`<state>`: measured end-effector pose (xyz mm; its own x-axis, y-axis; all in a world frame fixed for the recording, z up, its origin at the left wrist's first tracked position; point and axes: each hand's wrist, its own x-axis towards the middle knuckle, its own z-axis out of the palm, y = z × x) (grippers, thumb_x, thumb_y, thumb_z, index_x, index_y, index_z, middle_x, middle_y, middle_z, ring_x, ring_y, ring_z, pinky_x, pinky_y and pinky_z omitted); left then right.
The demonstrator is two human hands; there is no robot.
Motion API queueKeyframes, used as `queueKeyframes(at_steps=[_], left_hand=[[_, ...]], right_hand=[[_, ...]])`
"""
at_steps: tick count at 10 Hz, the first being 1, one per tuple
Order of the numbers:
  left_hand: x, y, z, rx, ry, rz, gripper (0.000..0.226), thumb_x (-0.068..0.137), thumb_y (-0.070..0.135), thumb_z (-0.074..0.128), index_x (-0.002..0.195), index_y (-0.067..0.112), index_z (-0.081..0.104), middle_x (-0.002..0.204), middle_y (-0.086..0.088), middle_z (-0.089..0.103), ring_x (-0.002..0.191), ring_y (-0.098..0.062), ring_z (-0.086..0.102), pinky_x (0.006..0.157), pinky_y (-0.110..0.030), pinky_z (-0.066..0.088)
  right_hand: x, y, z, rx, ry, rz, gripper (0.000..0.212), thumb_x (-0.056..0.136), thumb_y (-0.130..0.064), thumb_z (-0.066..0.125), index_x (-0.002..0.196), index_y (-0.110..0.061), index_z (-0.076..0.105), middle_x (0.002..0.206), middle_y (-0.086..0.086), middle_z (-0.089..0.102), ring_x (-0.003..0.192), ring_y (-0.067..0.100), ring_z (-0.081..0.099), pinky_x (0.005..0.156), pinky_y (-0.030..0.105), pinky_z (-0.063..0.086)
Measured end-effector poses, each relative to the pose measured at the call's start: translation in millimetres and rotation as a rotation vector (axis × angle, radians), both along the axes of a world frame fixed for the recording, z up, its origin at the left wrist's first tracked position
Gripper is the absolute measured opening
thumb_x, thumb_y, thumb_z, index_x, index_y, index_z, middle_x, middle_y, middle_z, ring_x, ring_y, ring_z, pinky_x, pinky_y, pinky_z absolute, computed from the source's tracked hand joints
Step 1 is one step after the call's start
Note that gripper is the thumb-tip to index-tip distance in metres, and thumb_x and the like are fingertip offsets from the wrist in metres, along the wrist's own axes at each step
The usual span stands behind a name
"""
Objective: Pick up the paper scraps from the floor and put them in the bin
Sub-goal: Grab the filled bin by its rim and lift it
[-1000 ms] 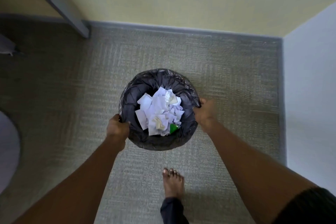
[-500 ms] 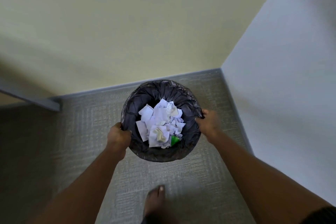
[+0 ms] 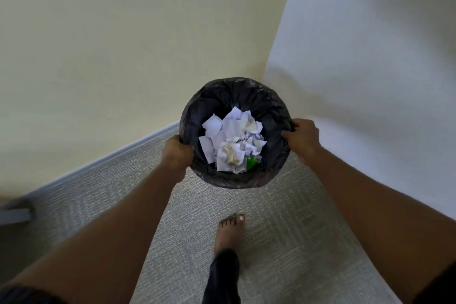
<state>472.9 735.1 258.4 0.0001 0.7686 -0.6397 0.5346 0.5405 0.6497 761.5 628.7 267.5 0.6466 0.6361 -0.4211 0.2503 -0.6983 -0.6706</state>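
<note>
**Bin brought up to the corner, both hands on its rim**

In the last half second the view has swung further into the corner. The bin now shows mid-frame against the two walls rather than over the floor. My bare foot (image 3: 229,232) has stepped fully into view at lower centre, on the grey woven carpet (image 3: 296,242).

My forearms run up from the two lower corners. My left hand (image 3: 176,153) is closed round the left edge of the round bin lined with a black plastic bag (image 3: 237,181). My right hand (image 3: 302,139) is curled over the right edge, with the thumb on the liner's lip.

The crumpled white paper scraps (image 3: 230,140) lie heaped inside the bin, with a small green piece (image 3: 251,163) at their lower right. Beyond are the pale yellow wall (image 3: 123,44) at upper left and the white wall (image 3: 370,69) at upper right.

I judge the load light. The liner looks thin and slippery, so I should grip the stiff rim through it, on opposite sides. Keeping the bin level should stop the loose scraps tipping out.
</note>
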Motion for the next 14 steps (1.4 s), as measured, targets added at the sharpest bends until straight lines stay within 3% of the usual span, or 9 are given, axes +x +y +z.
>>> queueKeyframes(at_steps=[1,2,3,4,5,9,11,12,14], left_hand=[[39,35,-30,-0.041,-0.001,-0.047,0.025,0.086,0.004,0.056,0.109,0.006,0.064,0.102,-0.021,0.069,0.094,-0.042,0.067,0.068,-0.040,0.049],[63,53,-49,-0.035,0.046,-0.079,0.016,0.089,0.005,0.056,0.104,0.009,0.062,0.099,-0.017,0.066,0.087,-0.035,0.064,0.066,-0.036,0.048],[94,75,-79,-0.025,0.090,-0.131,0.019,0.091,0.007,0.055,0.108,0.009,0.063,0.097,-0.015,0.064,0.082,-0.030,0.059,0.064,-0.034,0.047],[108,86,-101,-0.033,0.104,-0.154,0.025,0.092,0.008,0.055,0.115,0.006,0.064,0.099,-0.015,0.064,0.086,-0.032,0.061,0.071,-0.039,0.054],[123,99,-124,-0.054,0.123,-0.173,0.028,0.092,0.009,0.056,0.119,0.005,0.063,0.102,-0.016,0.064,0.094,-0.036,0.064,0.084,-0.050,0.059],[149,128,-147,-0.018,0.119,-0.244,0.025,0.090,0.017,0.061,0.113,0.007,0.066,0.097,-0.015,0.065,0.087,-0.032,0.064,0.071,-0.037,0.054],[156,128,-148,0.017,0.088,-0.308,0.027,0.091,0.027,0.063,0.108,0.006,0.062,0.095,-0.011,0.062,0.083,-0.027,0.059,0.062,-0.029,0.044],[157,121,-144,0.071,0.109,-0.339,0.042,0.093,0.036,0.062,0.120,0.004,0.054,0.104,-0.010,0.059,0.087,-0.026,0.056,0.057,-0.027,0.040],[138,83,-131,0.367,0.302,-0.482,0.053,0.102,0.036,0.045,0.139,-0.001,0.038,0.140,-0.024,0.048,0.129,-0.041,0.047,0.097,-0.047,0.043]], right_hand=[[37,22,-28,-0.064,-0.064,-0.025,0.008,0.082,-0.007,0.072,0.078,-0.003,0.066,0.075,0.015,0.063,0.072,0.025,0.059,0.056,0.030,0.042],[57,35,-53,-0.083,-0.069,-0.074,0.015,0.082,-0.008,0.073,0.093,0.002,0.073,0.087,0.020,0.070,0.082,0.030,0.066,0.068,0.041,0.053],[82,49,-91,-0.118,-0.045,-0.119,0.019,0.082,-0.007,0.073,0.099,0.003,0.073,0.088,0.017,0.069,0.082,0.027,0.064,0.070,0.037,0.050],[93,57,-113,-0.142,-0.030,-0.142,0.020,0.082,-0.007,0.074,0.101,0.002,0.073,0.089,0.017,0.069,0.082,0.024,0.063,0.073,0.030,0.048],[106,67,-137,-0.169,-0.044,-0.171,0.027,0.081,-0.009,0.077,0.106,0.001,0.073,0.102,0.022,0.074,0.096,0.034,0.071,0.089,0.045,0.060],[119,75,-169,-0.214,-0.005,-0.254,0.035,0.080,-0.012,0.079,0.110,0.004,0.071,0.100,0.019,0.071,0.099,0.037,0.071,0.086,0.050,0.061],[115,75,-170,-0.205,0.064,-0.289,0.060,0.079,-0.034,0.082,0.121,0.004,0.063,0.118,0.021,0.068,0.109,0.036,0.067,0.081,0.036,0.055],[107,75,-162,-0.202,0.018,-0.241,0.067,0.086,-0.039,0.075,0.133,0.001,0.049,0.130,0.021,0.060,0.118,0.035,0.061,0.085,0.037,0.052],[65,55,-132,-0.222,-0.305,-0.018,0.063,0.092,-0.030,0.060,0.142,-0.001,0.036,0.140,0.024,0.045,0.127,0.043,0.047,0.097,0.050,0.047]])
